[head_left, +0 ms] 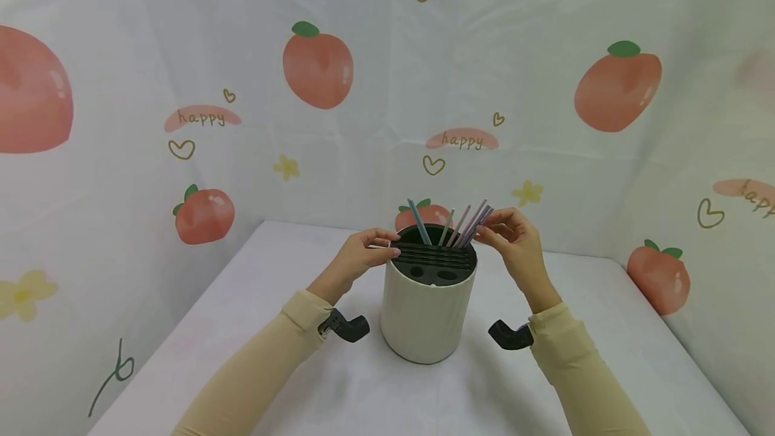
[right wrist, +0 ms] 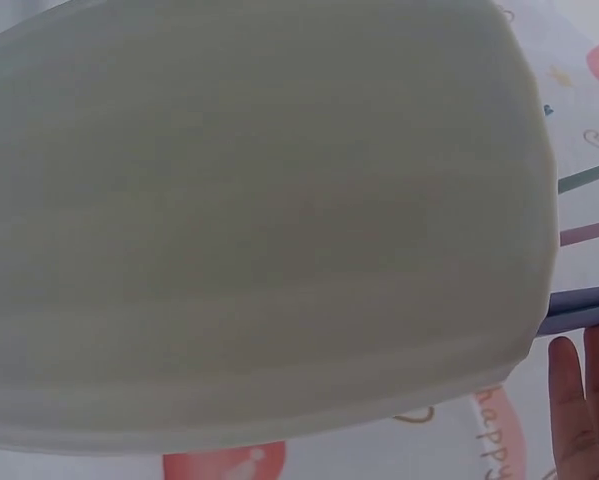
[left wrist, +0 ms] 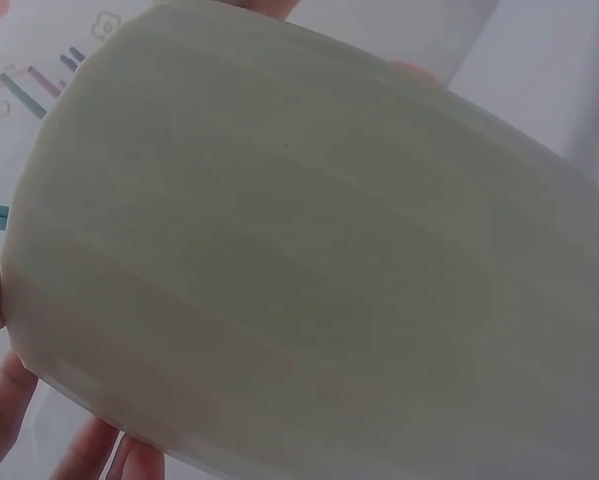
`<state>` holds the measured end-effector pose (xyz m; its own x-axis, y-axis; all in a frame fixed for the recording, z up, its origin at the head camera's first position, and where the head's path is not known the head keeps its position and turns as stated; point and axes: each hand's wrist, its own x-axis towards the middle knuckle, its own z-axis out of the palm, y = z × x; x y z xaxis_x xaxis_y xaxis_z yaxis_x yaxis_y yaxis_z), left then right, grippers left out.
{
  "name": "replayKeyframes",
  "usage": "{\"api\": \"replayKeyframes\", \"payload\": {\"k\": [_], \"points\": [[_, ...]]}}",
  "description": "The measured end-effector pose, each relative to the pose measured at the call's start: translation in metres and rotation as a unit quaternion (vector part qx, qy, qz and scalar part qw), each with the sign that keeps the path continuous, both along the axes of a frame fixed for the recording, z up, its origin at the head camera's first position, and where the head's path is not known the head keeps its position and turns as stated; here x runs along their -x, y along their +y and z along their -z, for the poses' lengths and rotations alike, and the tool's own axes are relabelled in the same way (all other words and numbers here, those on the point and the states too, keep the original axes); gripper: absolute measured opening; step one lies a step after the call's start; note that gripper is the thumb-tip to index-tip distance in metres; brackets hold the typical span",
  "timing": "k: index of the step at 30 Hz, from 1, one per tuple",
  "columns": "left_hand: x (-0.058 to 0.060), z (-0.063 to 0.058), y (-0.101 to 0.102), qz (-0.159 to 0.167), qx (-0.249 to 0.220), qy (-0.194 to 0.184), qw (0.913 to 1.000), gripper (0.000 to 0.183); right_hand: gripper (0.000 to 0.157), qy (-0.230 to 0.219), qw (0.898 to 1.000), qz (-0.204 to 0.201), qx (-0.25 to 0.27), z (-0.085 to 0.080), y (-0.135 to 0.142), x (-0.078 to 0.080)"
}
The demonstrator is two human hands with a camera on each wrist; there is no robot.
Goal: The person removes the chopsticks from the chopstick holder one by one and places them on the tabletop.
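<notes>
A cream utensil holder (head_left: 426, 318) with a black slotted insert (head_left: 432, 258) stands upright on the table. My left hand (head_left: 357, 258) holds its left rim, with the thumb over the top edge and the other fingers (left wrist: 87, 452) along the far side. At the right rim, my right hand (head_left: 514, 241) pinches purple chopsticks (head_left: 475, 224) that rise from the back opening. In the right wrist view its fingers (right wrist: 569, 395) lie against those chopsticks; the thumb is hidden. Blue chopsticks (head_left: 420, 222), a green one (head_left: 447, 226) and a pink one (head_left: 463, 224) lean in the same opening.
The holder stands on a white table (head_left: 230, 328). Close behind it hangs a white backdrop (head_left: 375, 173) printed with peaches, hearts and flowers, and it also encloses both sides. A black wrist camera mount (head_left: 348, 325) juts from the left sleeve, another (head_left: 510, 335) from the right.
</notes>
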<state>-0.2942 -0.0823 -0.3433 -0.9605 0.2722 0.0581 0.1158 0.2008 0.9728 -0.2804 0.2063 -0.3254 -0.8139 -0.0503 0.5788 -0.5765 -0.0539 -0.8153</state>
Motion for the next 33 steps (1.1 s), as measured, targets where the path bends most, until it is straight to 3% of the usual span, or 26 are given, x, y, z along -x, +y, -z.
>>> {"api": "replayKeyframes", "payload": {"k": [11, 18, 24, 28, 31, 33], "points": [[0.001, 0.003, 0.001, -0.002, -0.006, 0.001, 1.0, 0.033, 0.016, 0.027, 0.999, -0.007, -0.018, -0.018, 0.002, 0.002], [0.0, 0.002, 0.0, -0.006, -0.007, 0.0, 1.0, 0.032, 0.016, 0.063, 0.998, 0.0, -0.01, -0.06, 0.009, -0.002], [0.0, 0.003, 0.0, -0.005, -0.01, -0.001, 0.9999, 0.032, 0.021, 0.102, 0.99, -0.045, 0.084, -0.117, 0.02, -0.011], [0.001, 0.003, 0.0, -0.003, -0.01, 0.002, 0.9999, 0.032, 0.026, 0.101, 0.971, -0.09, 0.198, -0.155, 0.034, -0.017], [0.001, 0.003, 0.0, -0.003, -0.009, 0.002, 1.0, 0.032, 0.03, 0.078, 0.959, -0.093, 0.258, -0.171, 0.047, -0.02], [0.001, 0.002, 0.0, -0.003, -0.008, 0.0, 1.0, 0.032, 0.029, 0.049, 0.959, -0.082, 0.268, -0.172, 0.056, -0.021]]}}
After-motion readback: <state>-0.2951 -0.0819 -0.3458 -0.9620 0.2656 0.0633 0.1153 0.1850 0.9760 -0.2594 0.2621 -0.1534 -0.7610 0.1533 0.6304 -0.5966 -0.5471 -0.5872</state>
